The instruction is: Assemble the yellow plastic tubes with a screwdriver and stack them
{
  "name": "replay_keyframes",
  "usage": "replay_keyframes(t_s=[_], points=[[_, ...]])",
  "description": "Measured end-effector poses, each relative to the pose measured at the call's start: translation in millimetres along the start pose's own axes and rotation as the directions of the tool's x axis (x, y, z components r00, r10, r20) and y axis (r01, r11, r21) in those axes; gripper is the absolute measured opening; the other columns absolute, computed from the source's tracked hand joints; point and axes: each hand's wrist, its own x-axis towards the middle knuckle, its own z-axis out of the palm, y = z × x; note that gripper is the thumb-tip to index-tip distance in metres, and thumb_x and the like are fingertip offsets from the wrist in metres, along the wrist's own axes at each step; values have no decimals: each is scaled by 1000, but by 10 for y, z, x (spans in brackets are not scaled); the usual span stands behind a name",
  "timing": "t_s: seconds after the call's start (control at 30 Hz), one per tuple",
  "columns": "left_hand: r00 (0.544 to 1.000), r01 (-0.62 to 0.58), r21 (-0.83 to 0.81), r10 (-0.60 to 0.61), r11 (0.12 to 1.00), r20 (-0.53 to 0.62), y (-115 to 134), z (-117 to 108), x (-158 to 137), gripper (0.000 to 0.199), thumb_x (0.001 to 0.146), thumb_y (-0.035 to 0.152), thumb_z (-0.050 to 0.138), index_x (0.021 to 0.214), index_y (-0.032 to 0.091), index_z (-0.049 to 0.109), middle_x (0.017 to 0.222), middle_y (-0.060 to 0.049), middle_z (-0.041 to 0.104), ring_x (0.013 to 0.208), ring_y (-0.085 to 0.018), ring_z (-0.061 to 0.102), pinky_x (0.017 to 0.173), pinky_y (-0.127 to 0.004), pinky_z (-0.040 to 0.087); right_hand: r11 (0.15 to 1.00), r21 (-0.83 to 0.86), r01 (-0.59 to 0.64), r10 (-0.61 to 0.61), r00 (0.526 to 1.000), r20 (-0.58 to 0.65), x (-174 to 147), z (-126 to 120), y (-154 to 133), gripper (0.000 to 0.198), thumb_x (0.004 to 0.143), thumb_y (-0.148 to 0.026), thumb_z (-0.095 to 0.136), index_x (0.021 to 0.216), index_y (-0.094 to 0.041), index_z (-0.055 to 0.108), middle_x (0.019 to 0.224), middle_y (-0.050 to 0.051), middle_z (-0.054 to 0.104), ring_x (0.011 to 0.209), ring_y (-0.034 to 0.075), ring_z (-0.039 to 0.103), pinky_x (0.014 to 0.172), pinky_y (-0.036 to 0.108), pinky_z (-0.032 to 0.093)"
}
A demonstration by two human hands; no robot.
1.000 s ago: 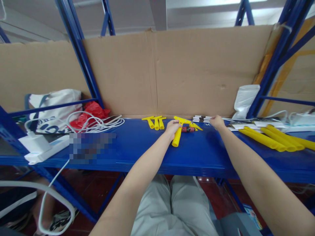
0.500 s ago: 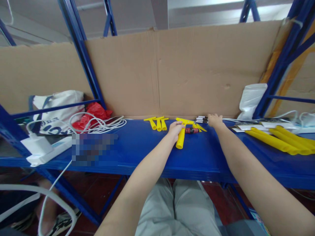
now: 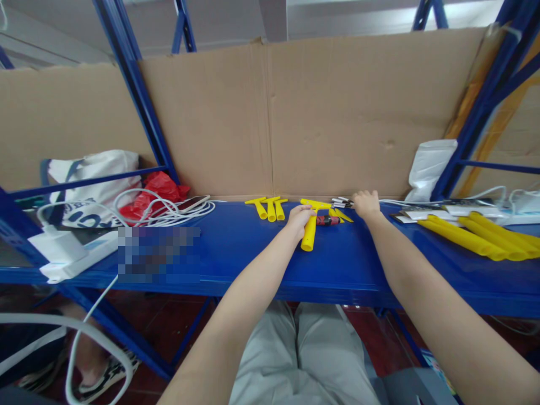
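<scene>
My left hand (image 3: 298, 220) is closed around a yellow T-shaped tool (image 3: 309, 236) with a hollow tube handle, whose open end points toward me. Near the cardboard, my right hand (image 3: 366, 203) has its fingers curled over the right ends of several small black-and-white sticks (image 3: 341, 202); their exact kind is too small to tell. Between the hands lies a red-and-black screwdriver-like tool (image 3: 327, 220), with small flat yellow pieces (image 3: 342, 215) beside it. Left of my left hand, several more yellow T-shaped tools (image 3: 271, 209) stand in a row by the cardboard.
A blue shelf top (image 3: 236, 253) runs across, backed by a cardboard wall (image 3: 211, 124). Long yellow tubes (image 3: 459, 238) and white packets (image 3: 426, 211) lie at right. White cable (image 3: 185, 211), a red bag (image 3: 162, 188) and a power strip (image 3: 80, 261) sit at left.
The black-and-white sticks have shifted left slightly and now lie askew at my right hand. My left hand keeps its hold on the yellow T-shaped tool. The view has tilted slightly.
</scene>
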Motion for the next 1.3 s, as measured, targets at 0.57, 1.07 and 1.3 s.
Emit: replay_keyframes(t_s=[0.57, 1.07, 1.3], points=[[999, -32, -115, 32, 993, -1, -33, -22, 78, 26, 53, -7, 53, 60, 14, 66, 62, -2, 63, 60, -13, 58, 66, -27, 46, 924, 346, -164, 249, 943, -219, -79, -93, 12, 35, 87, -18, 36, 102, -14, 67, 109, 18, 58, 108, 30, 45, 83, 44, 33], [999, 16, -201, -25, 979, -40, 57, -42, 62, 34, 81, 40, 52, 62, 13, 63, 58, -4, 56, 56, -13, 51, 58, -25, 40, 795, 448, 410, -201, 874, -442, -362, -605, -520, 24, 85, -28, 51, 97, -28, 72, 103, 8, 64, 102, 26, 49, 82, 40, 36], [992, -23, -213, -4, 977, -128, 53, -20, 96, 15, 75, 8, 52, 62, 15, 55, 55, 1, 54, 50, -10, 50, 53, -21, 40, 771, 441, 460, -329, 880, -343, -354, -513, -527, 32, 81, -35, 56, 110, -28, 66, 114, 7, 62, 106, 26, 51, 85, 42, 40]])
